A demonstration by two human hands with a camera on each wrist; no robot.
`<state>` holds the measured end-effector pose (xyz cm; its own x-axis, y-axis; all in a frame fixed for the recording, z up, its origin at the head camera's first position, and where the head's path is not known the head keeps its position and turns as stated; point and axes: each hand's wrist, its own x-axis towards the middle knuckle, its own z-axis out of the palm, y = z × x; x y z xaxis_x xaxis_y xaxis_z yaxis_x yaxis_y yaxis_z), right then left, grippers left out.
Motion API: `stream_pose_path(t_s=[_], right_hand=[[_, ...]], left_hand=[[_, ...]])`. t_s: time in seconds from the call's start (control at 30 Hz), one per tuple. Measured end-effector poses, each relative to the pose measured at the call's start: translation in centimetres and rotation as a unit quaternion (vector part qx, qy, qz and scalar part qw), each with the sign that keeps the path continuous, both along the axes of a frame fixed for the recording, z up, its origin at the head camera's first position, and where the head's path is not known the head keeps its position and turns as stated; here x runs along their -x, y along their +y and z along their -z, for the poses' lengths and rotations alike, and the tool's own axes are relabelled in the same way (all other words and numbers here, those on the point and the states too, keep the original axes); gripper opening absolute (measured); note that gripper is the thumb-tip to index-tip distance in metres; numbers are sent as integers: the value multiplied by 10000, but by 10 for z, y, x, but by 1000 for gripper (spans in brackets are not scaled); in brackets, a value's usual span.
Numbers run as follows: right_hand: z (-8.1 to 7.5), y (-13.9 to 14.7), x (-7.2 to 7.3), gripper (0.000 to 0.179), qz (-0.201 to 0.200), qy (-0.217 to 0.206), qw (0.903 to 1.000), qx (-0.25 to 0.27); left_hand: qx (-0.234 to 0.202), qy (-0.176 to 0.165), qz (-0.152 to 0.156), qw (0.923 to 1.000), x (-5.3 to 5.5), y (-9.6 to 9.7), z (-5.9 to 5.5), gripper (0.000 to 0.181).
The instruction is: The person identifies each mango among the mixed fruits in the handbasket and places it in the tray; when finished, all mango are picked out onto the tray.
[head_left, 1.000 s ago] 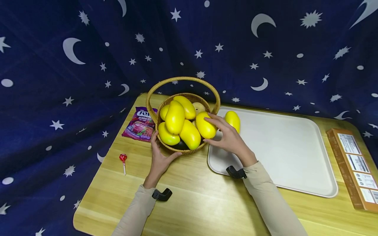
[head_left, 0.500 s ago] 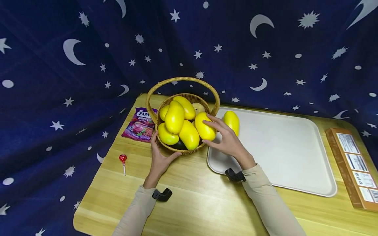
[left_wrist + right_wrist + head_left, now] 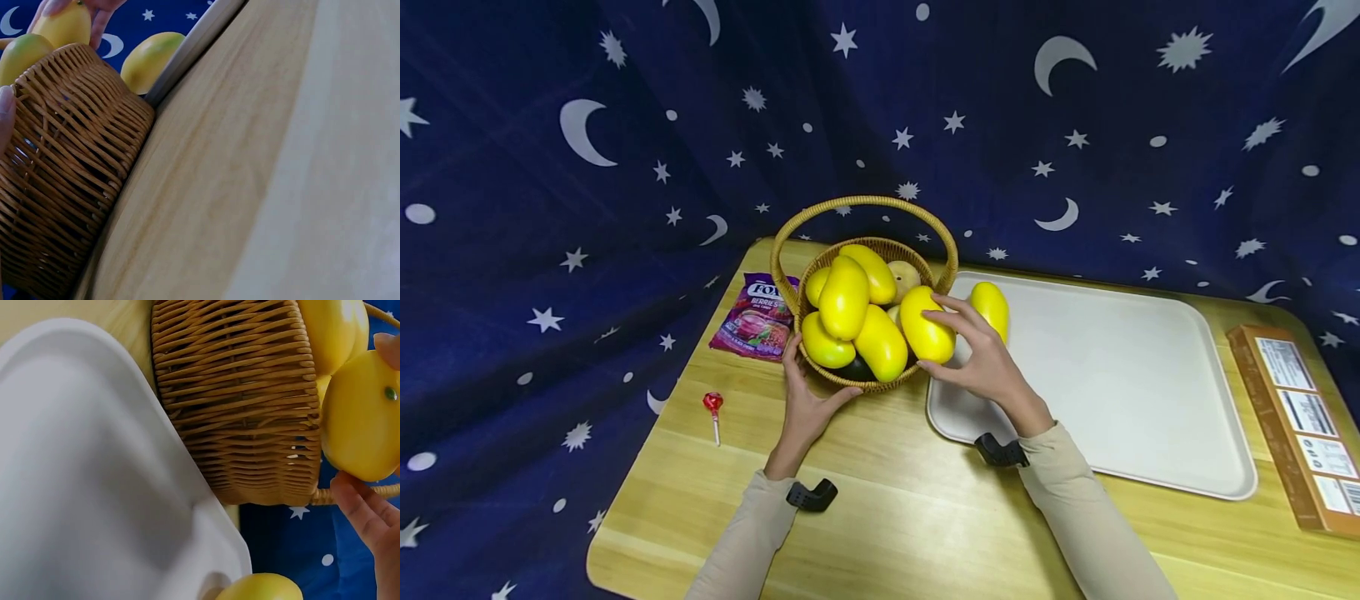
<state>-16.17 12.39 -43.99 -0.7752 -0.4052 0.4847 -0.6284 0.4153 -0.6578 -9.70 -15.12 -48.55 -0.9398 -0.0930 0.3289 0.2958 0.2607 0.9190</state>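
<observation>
A wicker basket (image 3: 865, 385) with a tall arched handle holds several yellow mangoes, a pale round fruit (image 3: 904, 280) and something dark (image 3: 854, 369) low among them. My left hand (image 3: 805, 408) grips its near left side, thumb and fingers spread along the wall; the thumb tip shows at the rim in the left wrist view. At the basket's right rim, my right hand (image 3: 985, 358) pinches a yellow mango (image 3: 925, 323) between thumb and fingers. In the right wrist view this mango (image 3: 362, 425) stands up at the rim, fingertips against its sides.
Right of the basket lies a white tray (image 3: 1105, 375), with another mango (image 3: 992, 307) on its left end. A brown box (image 3: 1292, 425) stands at the far right. A purple candy bag (image 3: 756, 321) and a red lollipop (image 3: 713, 404) lie at the left.
Together, my right hand and the pinched mango have shifted slightly to the right and toward me. The left hand and the basket have stayed in place.
</observation>
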Motion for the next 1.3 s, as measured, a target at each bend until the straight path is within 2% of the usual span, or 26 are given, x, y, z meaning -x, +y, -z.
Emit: stream_pose_path(t_s=[0.13,0.43,0.73,0.8,1.03,1.3], right_hand=[[-2,7,-6,66,122,5,9998,143],[-3,16,-16,69,186,341,9978,544],[-31,23,-36,63,316,722,9939,775],[-29,30,-35,64,431,706,9935,778],[5,70,-16,73,1158,493,9905,552],[20,101,-9,72,1915,16,9814,150]], left_hand=[[7,-38,-1,10000,0,0,1,114],[8,-33,4,10000,1,-2,2,115],[-90,-89,45,9999,2,-3,7,116],[-82,-120,43,9999,3,-3,7,115],[-115,-143,34,9998,3,-2,8,116],[-79,-170,24,9998,3,-2,9,116]])
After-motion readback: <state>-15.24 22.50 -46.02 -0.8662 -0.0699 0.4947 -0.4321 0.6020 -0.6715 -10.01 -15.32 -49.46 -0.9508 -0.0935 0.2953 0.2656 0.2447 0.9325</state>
